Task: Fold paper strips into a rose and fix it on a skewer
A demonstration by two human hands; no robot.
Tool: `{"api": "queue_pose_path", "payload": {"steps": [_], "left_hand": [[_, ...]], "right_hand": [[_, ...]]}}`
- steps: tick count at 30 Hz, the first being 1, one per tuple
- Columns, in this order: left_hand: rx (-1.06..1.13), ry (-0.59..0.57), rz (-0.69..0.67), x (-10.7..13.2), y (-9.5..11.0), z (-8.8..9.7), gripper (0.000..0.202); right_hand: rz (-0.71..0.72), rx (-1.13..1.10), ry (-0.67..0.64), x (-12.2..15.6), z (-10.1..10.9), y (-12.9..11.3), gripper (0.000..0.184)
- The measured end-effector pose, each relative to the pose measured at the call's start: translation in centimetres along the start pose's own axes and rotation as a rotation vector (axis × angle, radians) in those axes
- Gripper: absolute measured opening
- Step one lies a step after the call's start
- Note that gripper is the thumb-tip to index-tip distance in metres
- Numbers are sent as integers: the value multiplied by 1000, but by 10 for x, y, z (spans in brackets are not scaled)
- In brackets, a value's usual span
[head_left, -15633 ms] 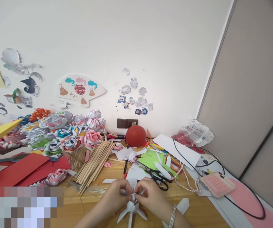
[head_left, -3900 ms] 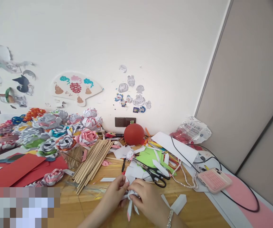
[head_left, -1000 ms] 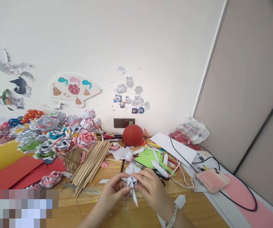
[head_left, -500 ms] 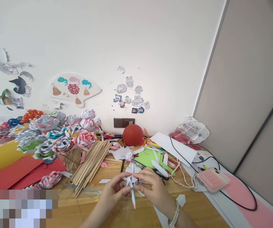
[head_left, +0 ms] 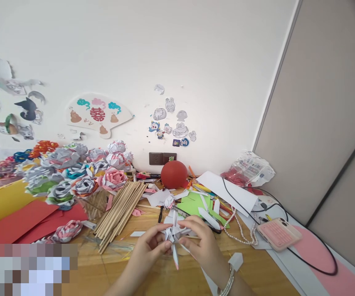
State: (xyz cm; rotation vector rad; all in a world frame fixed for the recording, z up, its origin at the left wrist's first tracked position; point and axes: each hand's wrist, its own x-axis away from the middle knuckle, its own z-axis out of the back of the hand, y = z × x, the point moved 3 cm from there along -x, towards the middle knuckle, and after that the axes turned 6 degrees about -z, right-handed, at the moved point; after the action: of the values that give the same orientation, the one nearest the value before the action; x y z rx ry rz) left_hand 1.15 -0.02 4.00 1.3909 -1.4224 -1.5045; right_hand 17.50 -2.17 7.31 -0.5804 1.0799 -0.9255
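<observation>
Between my two hands, above the front of the wooden table, is a folded white paper flower with pointed strips sticking out up and down; the lower one has a pink tip. My left hand pinches its left side between thumb and fingers. From the right, my right hand grips the other side, fingers bent over the folds. Just beyond the fingers lies a small white paper rose. Parts of the folds are hidden behind my fingertips.
Wooden sticks lie left of my hands, beside a bunch of paper roses. Green paper, a red balloon and a bead string are behind. At right are a pink phone and a black cable.
The fingers of my right hand have shifted slightly on the paper flower, and its centre shows more openly. The whole view has moved a little.
</observation>
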Motion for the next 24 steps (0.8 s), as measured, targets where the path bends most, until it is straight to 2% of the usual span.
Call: {"api": "queue_pose_path", "payload": {"steps": [3,7,11,15,20,22,24], "left_hand": [[32,54,37,-2,3,2,54],[144,200,131,-1,6,4,64],[332,288,212,0,11,-2,69],[418,246,226,-1,13,-9,67],[306,187,231,-1,2,-5,62],[144,222,217,-2,-4,4,56],[-85,306,150,-3,-6,16,51]], "right_hand": [[-36,-15,88,-2,5,3,26],[-187,31,158,-5,7,10,24],[-330,4,105,-3,1,20,28],[-369,-67,2,-1,-8,26,33],[-377,-32,41,-3,-8,29,26],[-378,13,88,-5,-4,28,16],[-356,47,112,-7,1,26,9]]}}
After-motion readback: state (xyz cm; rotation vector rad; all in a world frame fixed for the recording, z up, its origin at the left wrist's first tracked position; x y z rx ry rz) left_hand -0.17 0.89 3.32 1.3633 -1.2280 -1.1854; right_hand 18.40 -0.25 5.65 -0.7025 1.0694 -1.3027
